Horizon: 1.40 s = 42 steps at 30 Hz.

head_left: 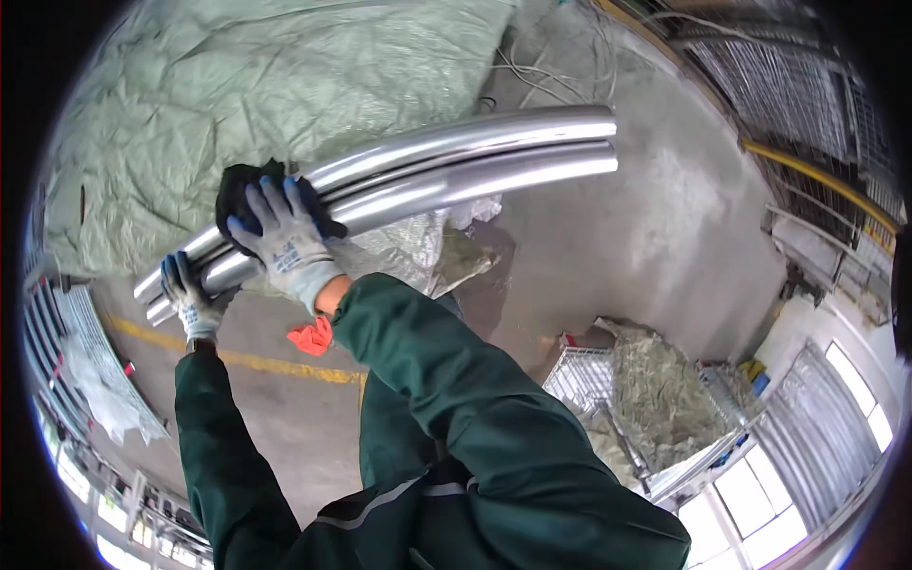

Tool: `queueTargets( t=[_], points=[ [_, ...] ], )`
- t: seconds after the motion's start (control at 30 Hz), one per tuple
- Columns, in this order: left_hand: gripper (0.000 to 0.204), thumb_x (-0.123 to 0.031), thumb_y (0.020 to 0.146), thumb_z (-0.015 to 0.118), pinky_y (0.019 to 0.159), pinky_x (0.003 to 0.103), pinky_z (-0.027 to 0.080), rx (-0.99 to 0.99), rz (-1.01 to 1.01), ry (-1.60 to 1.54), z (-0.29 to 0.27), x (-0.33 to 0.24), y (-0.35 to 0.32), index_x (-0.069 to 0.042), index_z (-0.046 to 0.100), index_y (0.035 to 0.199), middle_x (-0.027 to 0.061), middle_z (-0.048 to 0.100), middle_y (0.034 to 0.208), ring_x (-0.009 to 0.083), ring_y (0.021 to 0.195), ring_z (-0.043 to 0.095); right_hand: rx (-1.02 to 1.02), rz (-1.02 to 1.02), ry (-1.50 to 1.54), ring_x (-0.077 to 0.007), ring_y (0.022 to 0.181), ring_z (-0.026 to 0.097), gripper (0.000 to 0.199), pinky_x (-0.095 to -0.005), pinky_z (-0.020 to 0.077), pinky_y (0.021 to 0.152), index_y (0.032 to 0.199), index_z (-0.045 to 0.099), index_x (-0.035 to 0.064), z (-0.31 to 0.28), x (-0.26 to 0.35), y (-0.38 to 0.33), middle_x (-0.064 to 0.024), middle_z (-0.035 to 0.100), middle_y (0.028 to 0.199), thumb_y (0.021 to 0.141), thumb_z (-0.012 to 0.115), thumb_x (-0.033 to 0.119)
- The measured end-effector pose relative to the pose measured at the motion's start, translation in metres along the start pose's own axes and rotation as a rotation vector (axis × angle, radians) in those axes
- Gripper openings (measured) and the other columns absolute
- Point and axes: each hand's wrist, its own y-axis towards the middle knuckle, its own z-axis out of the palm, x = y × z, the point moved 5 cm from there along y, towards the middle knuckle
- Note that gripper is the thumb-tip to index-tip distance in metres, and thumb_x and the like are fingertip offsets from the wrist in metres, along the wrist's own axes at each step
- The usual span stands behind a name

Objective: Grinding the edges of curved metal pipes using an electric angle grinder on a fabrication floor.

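Two long, shiny metal tubes lie side by side: a far tube (475, 134) and a near tube (484, 182). They slant from lower left to upper right. My right hand (285, 242), in a grey-white glove with blue fingertips, presses a bunched black cloth (237, 198) over both tubes, fingers curved down across it. Close to the tubes' left ends, my left hand (192, 302), gloved the same way, is closed around the near tube; its thumb side is partly hidden. The cloth covers a stretch of both tubes.
A pale green woven tarp (313, 66) spreads beyond the tubes. An orange-red rag (312, 336) is below my right hand, near a yellow floor line (261, 363). Wire cages with sheeting (665, 380) stand at lower right, racks (760, 85) at upper right, and stacked tubes (66, 332) at left.
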Motion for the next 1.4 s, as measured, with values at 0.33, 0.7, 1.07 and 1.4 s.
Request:
queueTargets(
  t=[0.33, 0.7, 1.07, 1.4],
  points=[
    [0.130, -0.047, 0.051, 0.093, 0.115, 0.057, 0.031, -0.040, -0.033, 0.034, -0.023, 0.003, -0.013, -0.003, 0.027, 0.154, 0.0248, 0.037, 0.150, 0.0466, 0.137, 0.038, -0.204, 0.207, -0.416, -0.0429, 0.113, 0.056, 0.054, -0.0533, 0.0447, 0.098, 0.127, 0.064, 0.0128, -0.212, -0.273, -0.142, -0.0237, 0.054, 0.132, 0.075, 0.069, 0.026],
    [0.134, -0.056, 0.053, 0.089, 0.117, 0.064, 0.017, 0.233, -0.215, -0.544, -0.033, -0.021, 0.048, -0.006, 0.022, 0.158, 0.0245, 0.029, 0.157, 0.0447, 0.144, 0.030, -0.152, 0.189, -0.187, -0.0375, 0.112, 0.053, 0.037, -0.0601, 0.0371, 0.090, 0.108, 0.066, 0.0228, -0.042, -0.033, -0.062, -0.0167, 0.053, 0.130, 0.075, 0.071, 0.037],
    [0.088, -0.032, 0.084, 0.076, 0.116, 0.049, 0.031, -0.040, -0.214, -0.159, -0.030, 0.129, -0.049, -0.013, 0.031, 0.157, 0.0201, 0.027, 0.161, 0.0395, 0.140, 0.038, 0.091, 0.292, -0.230, -0.0377, 0.106, 0.055, 0.048, -0.0507, 0.0415, 0.096, 0.117, 0.066, 0.0096, -0.059, -0.093, -0.066, -0.0161, 0.058, 0.118, 0.071, 0.070, 0.021],
    [0.037, -0.025, 0.105, 0.048, 0.085, 0.029, 0.049, -0.316, -1.093, -1.130, 0.052, 0.115, -0.086, -0.002, 0.062, 0.130, 0.0070, 0.069, 0.110, 0.0160, 0.093, 0.060, -0.031, 0.403, -0.381, -0.0390, 0.106, 0.057, 0.060, -0.0498, 0.0479, 0.088, 0.131, 0.060, 0.0105, -0.057, -0.084, -0.046, -0.0221, 0.053, 0.130, 0.079, 0.069, 0.038]
  ],
)
